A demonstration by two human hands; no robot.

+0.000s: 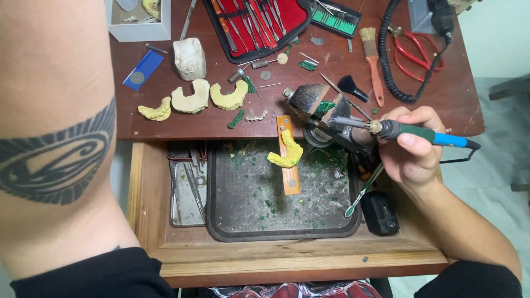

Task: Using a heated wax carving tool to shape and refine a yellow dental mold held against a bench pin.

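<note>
My right hand has its grip clamped on a pen-shaped heated tool, green-and-blue handle, metal tip pointing left. The tip sits at a lump of green wax that rests on a dark metal holder at the front edge of the surface. A thin green-tipped instrument is tucked under the same hand, angled down toward the tray.

Left hand is out of frame; I only see the forearm with a dark band tattoo, close to the lens on the left. Can't tell its grip.

Below the surface an open wooden drawer carries a dark tray littered with green wax crumbs. An orange wooden peg juts out over the tray, and a yellow dental cast lies on it.

On the surface, to the left: three more yellowish casts in a row, a white plaster block behind them, a small metal dental piece near the edge. Further back: a red-lined instrument case, a red-handled brush, red scissors and a coiled black cable.
</note>
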